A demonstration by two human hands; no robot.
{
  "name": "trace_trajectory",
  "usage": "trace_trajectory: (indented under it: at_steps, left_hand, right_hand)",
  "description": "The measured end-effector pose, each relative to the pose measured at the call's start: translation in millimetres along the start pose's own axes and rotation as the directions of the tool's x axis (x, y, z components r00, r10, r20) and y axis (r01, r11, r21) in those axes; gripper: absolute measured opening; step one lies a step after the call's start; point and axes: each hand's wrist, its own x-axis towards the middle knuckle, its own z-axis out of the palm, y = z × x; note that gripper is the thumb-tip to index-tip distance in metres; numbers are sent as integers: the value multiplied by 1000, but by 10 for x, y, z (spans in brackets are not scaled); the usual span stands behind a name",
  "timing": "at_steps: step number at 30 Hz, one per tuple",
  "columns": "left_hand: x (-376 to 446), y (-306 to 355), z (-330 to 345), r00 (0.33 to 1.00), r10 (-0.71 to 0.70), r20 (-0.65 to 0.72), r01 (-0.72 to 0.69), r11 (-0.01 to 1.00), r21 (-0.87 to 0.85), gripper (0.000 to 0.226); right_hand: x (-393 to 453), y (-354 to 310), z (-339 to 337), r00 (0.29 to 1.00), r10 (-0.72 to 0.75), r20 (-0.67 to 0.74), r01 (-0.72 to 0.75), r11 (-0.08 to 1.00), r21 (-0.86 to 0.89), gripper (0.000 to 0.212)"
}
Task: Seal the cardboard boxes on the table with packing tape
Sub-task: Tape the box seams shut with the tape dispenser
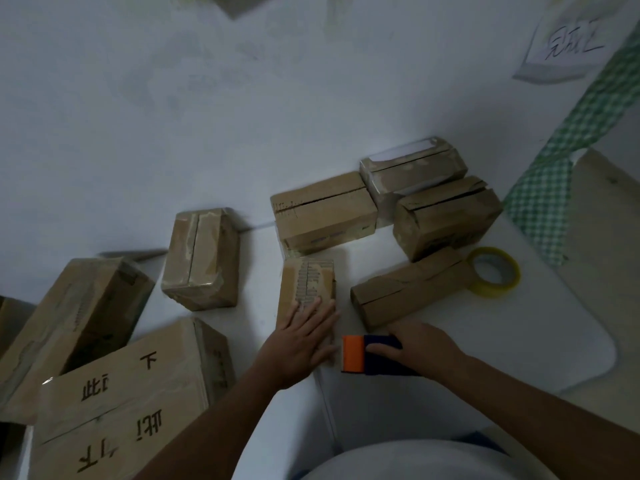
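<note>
One box (306,292) at lower centre, pinned under flat left hand (301,344); right hand (420,348) clutched tape dispenser (370,355). Best kept flaps pressed shut, tape along seam.

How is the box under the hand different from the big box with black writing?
The small box has a torn, ribbed top; the big box has black writing on its top. The left hand presses on the small box; nothing touches the big box. The small box is far smaller. Both are brown cardboard.

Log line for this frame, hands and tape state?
left hand: flat on small box | right hand: grips tape dispenser | yellow tape roll: idle
</note>
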Motion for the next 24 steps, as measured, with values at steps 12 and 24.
trace_trajectory:
  at_steps: [12, 24]
  left_hand:
    - [-5, 54, -70, 1000, -17, 2, 17, 1000, -25, 64]
    - [-108, 410, -75, 973, -72, -220, 53, 994, -93, 37]
  right_hand:
    - [-126, 198, -20, 993, 111, 46, -109, 993, -46, 63]
    - [-89, -13, 61, 978, 174, 116, -163, 981, -101, 57]
